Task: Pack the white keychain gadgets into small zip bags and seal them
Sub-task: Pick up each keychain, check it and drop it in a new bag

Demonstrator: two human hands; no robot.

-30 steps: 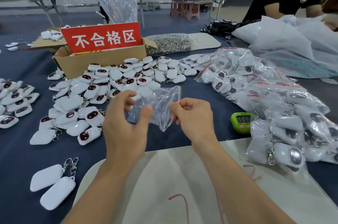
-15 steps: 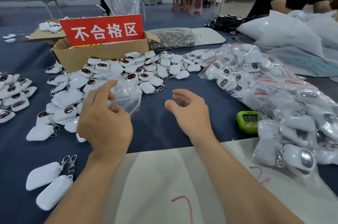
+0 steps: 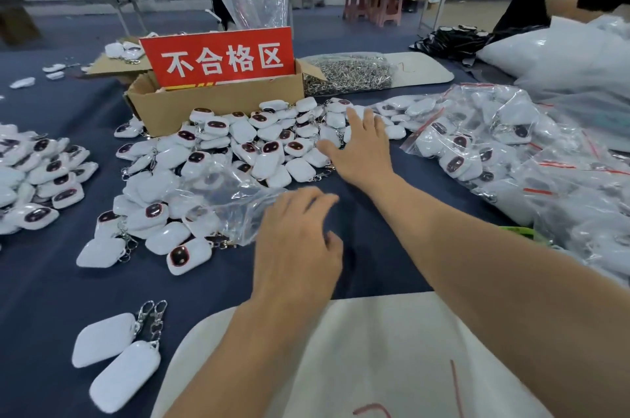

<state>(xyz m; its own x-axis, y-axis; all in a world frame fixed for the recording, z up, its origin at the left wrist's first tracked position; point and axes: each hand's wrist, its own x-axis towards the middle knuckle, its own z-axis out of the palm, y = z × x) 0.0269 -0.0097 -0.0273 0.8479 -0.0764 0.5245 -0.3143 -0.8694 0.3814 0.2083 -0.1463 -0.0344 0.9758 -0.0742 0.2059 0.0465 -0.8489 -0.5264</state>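
Smooth glossy white plastic being shown on keychain gadgets (image 3: 238, 151), centre. Shiny metal being seen on clasps (image 3: 150, 312), lower left. Thin clear crinkled film being shown by zip bag (image 3: 238, 209). Matt brown cardboard being seen on box (image 3: 191, 107). Matt navy cloth being seen on table cover (image 3: 44, 298).

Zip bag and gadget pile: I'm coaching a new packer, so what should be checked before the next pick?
1. Right hand free: ok, fingers spread, holding nothing.
2. Loose gadgets in reach: ok, the right hand is at the pile's edge.
3. Zip bag nearby: ok, it lies against the pile beside the left hand.
4. Left hand gripping the bag: cannot tell.
5. Bag mouth open: cannot tell, blurred.
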